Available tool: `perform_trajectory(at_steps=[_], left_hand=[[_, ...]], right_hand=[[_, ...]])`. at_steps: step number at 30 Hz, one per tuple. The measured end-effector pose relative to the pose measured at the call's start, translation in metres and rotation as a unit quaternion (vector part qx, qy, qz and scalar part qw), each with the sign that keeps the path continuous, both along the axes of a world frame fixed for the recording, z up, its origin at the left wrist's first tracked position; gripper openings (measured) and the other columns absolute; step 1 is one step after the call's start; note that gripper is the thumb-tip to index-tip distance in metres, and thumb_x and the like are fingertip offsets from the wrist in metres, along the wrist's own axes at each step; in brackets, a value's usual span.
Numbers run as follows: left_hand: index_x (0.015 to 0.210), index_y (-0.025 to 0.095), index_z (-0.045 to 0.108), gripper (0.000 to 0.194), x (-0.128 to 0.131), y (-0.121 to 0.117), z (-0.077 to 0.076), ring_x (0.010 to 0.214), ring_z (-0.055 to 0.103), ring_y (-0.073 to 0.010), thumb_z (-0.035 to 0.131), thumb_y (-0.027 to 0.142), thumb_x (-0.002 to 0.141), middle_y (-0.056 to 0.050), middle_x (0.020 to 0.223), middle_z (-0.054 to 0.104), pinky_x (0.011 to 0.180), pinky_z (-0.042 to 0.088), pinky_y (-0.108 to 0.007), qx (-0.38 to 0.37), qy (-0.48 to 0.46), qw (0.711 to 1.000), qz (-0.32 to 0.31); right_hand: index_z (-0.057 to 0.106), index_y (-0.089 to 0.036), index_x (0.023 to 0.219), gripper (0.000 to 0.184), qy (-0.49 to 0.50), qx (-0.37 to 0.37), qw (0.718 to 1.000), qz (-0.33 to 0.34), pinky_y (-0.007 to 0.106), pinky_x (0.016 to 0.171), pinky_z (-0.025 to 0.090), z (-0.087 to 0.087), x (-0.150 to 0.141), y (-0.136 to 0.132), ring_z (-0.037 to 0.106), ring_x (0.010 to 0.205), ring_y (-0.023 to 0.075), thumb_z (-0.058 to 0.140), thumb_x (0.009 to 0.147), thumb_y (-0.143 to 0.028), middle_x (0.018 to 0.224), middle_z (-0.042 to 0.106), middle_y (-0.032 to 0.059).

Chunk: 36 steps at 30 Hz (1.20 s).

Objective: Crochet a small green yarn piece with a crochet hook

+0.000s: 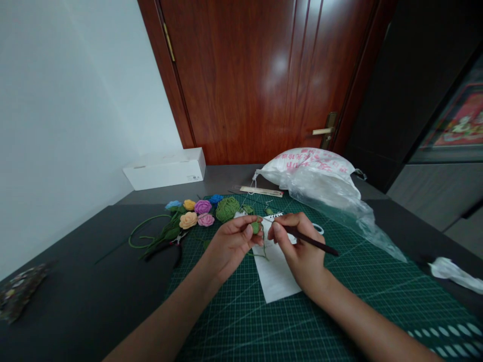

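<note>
Pinched in the fingers of my left hand is a small green crochet piece, with a strand of green yarn hanging from it. My right hand grips a crochet hook by its dark handle. The hook's thin shaft points left, its tip at or close to the green piece; whether it passes through a stitch I cannot tell. Beneath both hands a white notepad sheet lies on the green cutting mat. Just behind my left hand sits a ball of green yarn.
Several crocheted flowers with green stems lie left of the yarn, near dark-handled pliers. A ruler lies behind. A white bag with clear plastic covers the back right. A white box stands back left.
</note>
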<state>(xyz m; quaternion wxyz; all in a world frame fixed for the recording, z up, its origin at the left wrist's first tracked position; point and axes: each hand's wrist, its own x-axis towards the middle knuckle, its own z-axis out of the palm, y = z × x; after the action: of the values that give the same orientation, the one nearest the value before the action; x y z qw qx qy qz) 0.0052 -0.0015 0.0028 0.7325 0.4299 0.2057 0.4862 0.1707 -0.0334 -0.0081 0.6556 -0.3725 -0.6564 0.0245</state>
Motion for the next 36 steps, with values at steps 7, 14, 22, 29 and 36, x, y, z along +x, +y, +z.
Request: perform_trajectory(at_steps=[7, 14, 22, 29, 36], left_hand=[[0.095, 0.01, 0.082, 0.028, -0.001, 0.004, -0.003, 0.075, 0.067, -0.0144, 0.091, 0.024, 0.072, -0.007, 0.083, 0.075, 0.078, 0.054, -0.027, -0.014, 0.004, 1.0, 0.005], [0.095, 0.011, 0.082, 0.03, 0.0, 0.001, -0.003, 0.077, 0.066, -0.015, 0.092, 0.026, 0.07, -0.008, 0.082, 0.075, 0.076, 0.054, -0.027, -0.03, 0.01, 0.999, 0.001], [0.094, 0.009, 0.082, 0.028, 0.001, -0.002, -0.001, 0.072, 0.066, -0.0151, 0.091, 0.024, 0.071, -0.008, 0.08, 0.074, 0.072, 0.052, -0.027, -0.03, 0.019, 0.999, -0.007], [0.093, 0.009, 0.081, 0.027, 0.001, -0.001, -0.001, 0.075, 0.067, -0.0149, 0.091, 0.022, 0.072, -0.008, 0.082, 0.074, 0.075, 0.052, -0.027, -0.039, 0.014, 0.999, -0.004], [0.095, 0.008, 0.08, 0.024, 0.001, -0.003, -0.002, 0.076, 0.065, -0.0165, 0.087, 0.019, 0.076, -0.009, 0.084, 0.072, 0.077, 0.051, -0.031, -0.031, 0.02, 0.999, -0.02]], right_hand=[[0.058, -0.021, 0.079, 0.018, 0.004, -0.021, 1.0, -0.007, 0.024, 0.055, 0.047, 0.006, 0.005, 0.001, 0.06, 0.057, 0.0121, 0.062, 0.096, -0.023, 0.066, 0.06, -0.003], [0.05, -0.024, 0.074, 0.03, 0.124, -0.138, 0.982, 0.042, 0.023, 0.047, 0.04, 0.009, 0.004, -0.001, 0.053, 0.044, 0.0107, 0.057, 0.101, -0.036, 0.053, 0.056, -0.0055], [0.043, -0.021, 0.06, 0.056, 0.392, -0.371, 0.784, 0.306, 0.018, 0.033, 0.018, 0.018, 0.001, 0.018, 0.032, 0.033, 0.003, 0.079, 0.077, -0.06, 0.045, 0.041, -0.0097], [0.049, -0.022, 0.074, 0.043, 0.359, -0.264, 0.861, 0.244, 0.019, 0.04, 0.037, 0.016, 0.0, 0.015, 0.048, 0.041, 0.0079, 0.075, 0.084, -0.055, 0.052, 0.057, -0.0059], [0.049, -0.024, 0.079, 0.031, 0.193, -0.19, 0.958, 0.096, 0.022, 0.044, 0.04, 0.008, 0.005, 0.008, 0.05, 0.042, 0.0096, 0.06, 0.099, -0.044, 0.051, 0.056, -0.0071]])
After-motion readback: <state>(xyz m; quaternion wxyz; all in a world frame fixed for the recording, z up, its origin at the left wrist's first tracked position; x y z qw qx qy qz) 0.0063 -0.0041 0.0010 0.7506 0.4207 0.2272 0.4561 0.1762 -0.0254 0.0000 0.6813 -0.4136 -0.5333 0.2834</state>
